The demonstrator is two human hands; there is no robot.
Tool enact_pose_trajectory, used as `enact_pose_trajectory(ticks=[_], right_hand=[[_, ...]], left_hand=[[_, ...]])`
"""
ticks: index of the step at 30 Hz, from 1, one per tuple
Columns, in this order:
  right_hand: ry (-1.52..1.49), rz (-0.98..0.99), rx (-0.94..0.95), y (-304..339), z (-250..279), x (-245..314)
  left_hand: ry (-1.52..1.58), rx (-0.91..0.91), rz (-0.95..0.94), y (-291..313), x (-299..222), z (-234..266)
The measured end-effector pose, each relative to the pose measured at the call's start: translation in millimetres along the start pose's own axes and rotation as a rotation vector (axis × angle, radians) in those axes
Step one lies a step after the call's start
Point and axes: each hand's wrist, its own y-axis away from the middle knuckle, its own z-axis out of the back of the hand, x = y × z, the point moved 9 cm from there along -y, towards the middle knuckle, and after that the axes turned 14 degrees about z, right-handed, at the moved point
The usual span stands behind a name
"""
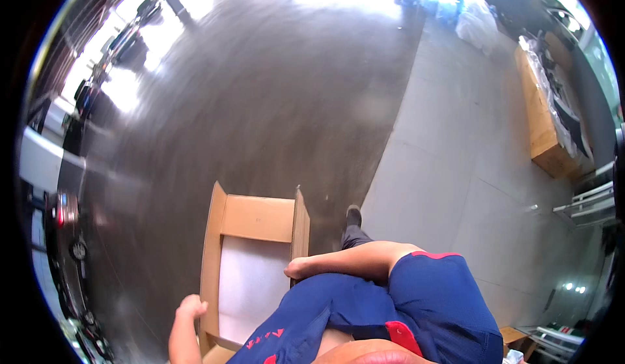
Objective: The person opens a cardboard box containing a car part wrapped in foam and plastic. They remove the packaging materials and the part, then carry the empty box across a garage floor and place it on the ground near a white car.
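Note:
An open cardboard box [258, 220] is in front of me at the lower left, its flaps raised. Inside it lies a white, flat sheet that looks like foam [250, 279]. My left hand [191, 306] is at the box's outer left side, fingers curled and thumb against the edge of the flap. On the opposite side, my right hand [297, 268] is closed at the right flap, its fingers partly hidden by the cardboard. What lies under the white sheet is hidden.
A long cardboard box [539, 113] with plastic wrapping stands at the right, near metal racks [589, 201]. A clear plastic bag [477, 24] lies farther back. Vehicles [68, 234] line the left side. My shoe [353, 215] shows on the dark floor beside the light strip.

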Motion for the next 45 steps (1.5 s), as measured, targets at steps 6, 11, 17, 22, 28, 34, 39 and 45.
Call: enact_pose_trajectory(ticks=[6, 11, 17, 22, 28, 34, 39, 45], right_hand=[[-0.188, -0.365, -0.050, 20, 240, -74], [-0.419, -0.397, 0.016, 20, 398, -179], [-0.308, -0.419, -0.142, -13, 626, -359], [-0.259, -0.228, -0.164, -20, 798, -434], [0.000, -0.011, -0.051, -14, 1032, -494], [-0.076, -0.172, 0.008, -38, 1134, -608], [-0.283, -0.421, 0.025, -54, 1322, -626], [-0.114, -0.298, 0.024, -170, 1550, -754]], left_hand=[[0.258, 0.066, 0.038, -56, -66, 164], [0.320, 0.101, 0.064, -155, -155, 316], [0.089, 0.096, 0.004, -303, -300, 592], [-0.063, -0.078, -0.146, -416, -369, 769], [-0.009, -0.057, -0.147, -486, -458, 980], [0.160, 0.121, 0.087, -459, -493, 1082], [0.335, 0.171, 0.158, -523, -506, 1164], [0.242, 0.131, 0.157, -707, -548, 1378]])
